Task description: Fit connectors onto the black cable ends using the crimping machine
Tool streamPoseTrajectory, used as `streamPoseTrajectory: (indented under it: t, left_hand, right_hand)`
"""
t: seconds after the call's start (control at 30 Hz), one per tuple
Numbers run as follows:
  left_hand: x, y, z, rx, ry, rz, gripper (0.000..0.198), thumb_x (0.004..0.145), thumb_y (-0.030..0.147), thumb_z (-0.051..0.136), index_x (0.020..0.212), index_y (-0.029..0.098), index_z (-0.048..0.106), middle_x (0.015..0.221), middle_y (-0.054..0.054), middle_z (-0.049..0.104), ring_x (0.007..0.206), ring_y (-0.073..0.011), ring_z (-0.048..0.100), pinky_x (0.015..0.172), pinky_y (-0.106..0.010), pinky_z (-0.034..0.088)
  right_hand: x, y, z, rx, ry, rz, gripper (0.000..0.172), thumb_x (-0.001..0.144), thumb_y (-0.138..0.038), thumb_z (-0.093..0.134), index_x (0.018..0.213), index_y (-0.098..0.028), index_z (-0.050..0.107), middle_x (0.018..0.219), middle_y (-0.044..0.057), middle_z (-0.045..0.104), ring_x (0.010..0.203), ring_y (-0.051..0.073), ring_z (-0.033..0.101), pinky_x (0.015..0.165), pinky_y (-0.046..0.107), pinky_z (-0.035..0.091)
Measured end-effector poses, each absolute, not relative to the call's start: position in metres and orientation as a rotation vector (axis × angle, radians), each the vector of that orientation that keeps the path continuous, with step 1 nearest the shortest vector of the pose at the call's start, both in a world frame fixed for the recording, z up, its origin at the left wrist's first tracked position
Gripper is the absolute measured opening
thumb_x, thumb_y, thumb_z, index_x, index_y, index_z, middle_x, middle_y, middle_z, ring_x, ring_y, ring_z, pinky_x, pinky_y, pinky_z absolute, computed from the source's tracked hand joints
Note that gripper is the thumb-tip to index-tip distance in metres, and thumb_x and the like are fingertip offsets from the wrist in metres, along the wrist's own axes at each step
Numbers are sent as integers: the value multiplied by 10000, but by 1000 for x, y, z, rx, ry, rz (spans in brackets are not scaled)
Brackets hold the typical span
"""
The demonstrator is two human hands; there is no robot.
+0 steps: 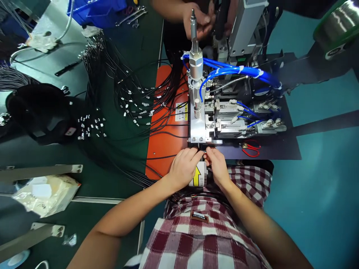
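Observation:
My left hand (pixel 183 167) and my right hand (pixel 217 166) meet at the near edge of a metal machine (pixel 198 127). Fingers of both are pressed together around something too small to make out, just below the machine's silver block. A white label with a yellow arrow (pixel 198 174) shows between the two hands. Under the machine's left side lies an orange plate (pixel 168 145), crossed by black cables (pixel 165 157) that run in from the left.
Many black cables with silver tips (pixel 134 101) spread over the green table. Red-handled scissors (pixel 251 148) lie right of my hands. Blue hoses (pixel 238 71) arch over the machine. Another person's hand (pixel 198 20) is behind it. A solder-like spool (pixel 339 28) hangs upper right.

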State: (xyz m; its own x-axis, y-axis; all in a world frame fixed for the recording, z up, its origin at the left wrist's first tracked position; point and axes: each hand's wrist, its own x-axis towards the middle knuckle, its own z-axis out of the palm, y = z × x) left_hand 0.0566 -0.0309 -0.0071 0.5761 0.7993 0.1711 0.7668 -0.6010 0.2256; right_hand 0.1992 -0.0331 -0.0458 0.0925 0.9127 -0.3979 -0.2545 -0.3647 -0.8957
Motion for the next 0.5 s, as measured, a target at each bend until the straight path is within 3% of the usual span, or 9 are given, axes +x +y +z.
streamPoseTrajectory:
  t: [0.23, 0.5]
  left_hand:
    - [54, -32, -8, 2636, 1354, 416, 386, 892, 114, 361, 1191, 130, 604, 1033, -138, 618, 863, -228, 541, 742, -351, 450]
    - [57, -32, -8, 2629, 1375, 421, 352, 904, 125, 371, 1156, 133, 616, 1011, -132, 623, 851, -227, 547, 727, -345, 443]
  right_hand:
    - [193, -40, -40, -1404, -646, 1319, 291, 734, -453, 717, 766, -202, 573, 620, -48, 493, 502, 97, 384, 464, 244, 314]
    - [197, -37, -42, -1374, -615, 1521, 363, 777, -517, 666, 669, -200, 526, 506, -71, 395, 435, 83, 321, 422, 235, 244]
